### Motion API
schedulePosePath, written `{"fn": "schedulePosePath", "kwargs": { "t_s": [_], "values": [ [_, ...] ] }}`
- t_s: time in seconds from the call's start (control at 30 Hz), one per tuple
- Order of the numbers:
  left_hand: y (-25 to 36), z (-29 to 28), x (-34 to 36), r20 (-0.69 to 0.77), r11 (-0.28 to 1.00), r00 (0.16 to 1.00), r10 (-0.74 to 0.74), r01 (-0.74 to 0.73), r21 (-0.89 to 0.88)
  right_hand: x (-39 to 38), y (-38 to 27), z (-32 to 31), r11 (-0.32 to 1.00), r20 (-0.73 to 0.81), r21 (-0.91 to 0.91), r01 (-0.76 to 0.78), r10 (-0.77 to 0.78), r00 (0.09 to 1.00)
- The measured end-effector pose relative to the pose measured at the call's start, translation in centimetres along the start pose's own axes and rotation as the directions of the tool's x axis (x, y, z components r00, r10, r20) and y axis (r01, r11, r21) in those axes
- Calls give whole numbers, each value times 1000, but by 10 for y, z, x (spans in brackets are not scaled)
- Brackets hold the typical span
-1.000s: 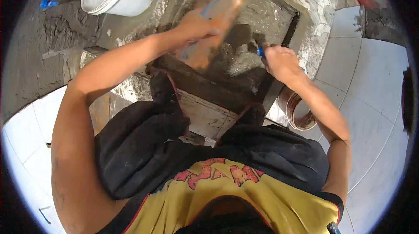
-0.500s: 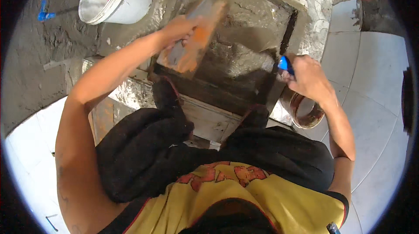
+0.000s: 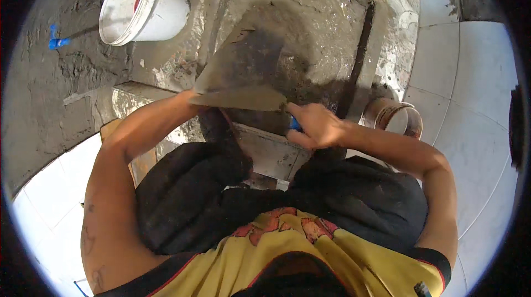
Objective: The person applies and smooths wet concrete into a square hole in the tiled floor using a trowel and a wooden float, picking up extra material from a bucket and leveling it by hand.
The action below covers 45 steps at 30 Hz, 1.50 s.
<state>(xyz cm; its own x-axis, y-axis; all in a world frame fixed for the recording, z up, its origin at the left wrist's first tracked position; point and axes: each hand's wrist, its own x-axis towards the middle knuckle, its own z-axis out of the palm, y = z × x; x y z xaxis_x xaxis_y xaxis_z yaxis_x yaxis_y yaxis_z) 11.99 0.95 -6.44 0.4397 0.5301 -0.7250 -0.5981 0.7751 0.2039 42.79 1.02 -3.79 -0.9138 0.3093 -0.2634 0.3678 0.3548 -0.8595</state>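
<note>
My right hand (image 3: 315, 125) is closed round the blue handle of a trowel (image 3: 240, 99), whose mortar-coated blade points left across the front of me. My left hand (image 3: 187, 101) is at the blade's tip, gripping a plastering float (image 3: 246, 56) held up with its flat, dark, wet face toward me. Its fingers are hidden behind the float and the trowel blade. The blade lies along the float's near edge; whether they touch I cannot tell. Beyond and beneath is a rectangular patch of wet mortar (image 3: 332, 34), bordered by a dark groove on the right.
A white bucket (image 3: 166, 14) stands at the far left, tipped toward the left. A small mortar-stained pail (image 3: 412, 122) lies beyond my right forearm. Blue pipe fittings (image 3: 58, 43) stick out of the grey mortar surface at left. Pale tiles (image 3: 481, 75) cover the right side.
My right hand has swung left, bringing the trowel blade to the float. My left hand has come nearer and the float has turned from its orange-marked side to its wet face.
</note>
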Motion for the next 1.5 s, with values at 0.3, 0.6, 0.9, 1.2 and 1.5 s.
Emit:
{"fn": "schedulePosePath", "kwargs": {
  "t_s": [0.3, 0.6, 0.9, 1.2, 1.5],
  "values": [
    [-24, -3, 0, 17, 999, 999, -51, 51, -1, 32, 76, -17, 931, -221, 105, -350, 365, 904],
    [-5, -41, -18, 174, 933, 984, 37, -97, 347, 2, 7, -71, 928, -285, -236, -288, 217, 934],
    [13, -5, -85, -242, 903, 966, 94, 20, 430, 29, 71, -98, 900, -429, -140, -413, 321, 844],
    [41, -23, -115, -379, 950, 873, 307, -259, 174, 22, 100, -118, 808, -283, -415, -418, 322, 904],
    [76, -2, -50, -184, 501, 859, 478, -94, 860, 45, 106, -211, 740, -213, -615, -274, 179, 961]
  ]
}}
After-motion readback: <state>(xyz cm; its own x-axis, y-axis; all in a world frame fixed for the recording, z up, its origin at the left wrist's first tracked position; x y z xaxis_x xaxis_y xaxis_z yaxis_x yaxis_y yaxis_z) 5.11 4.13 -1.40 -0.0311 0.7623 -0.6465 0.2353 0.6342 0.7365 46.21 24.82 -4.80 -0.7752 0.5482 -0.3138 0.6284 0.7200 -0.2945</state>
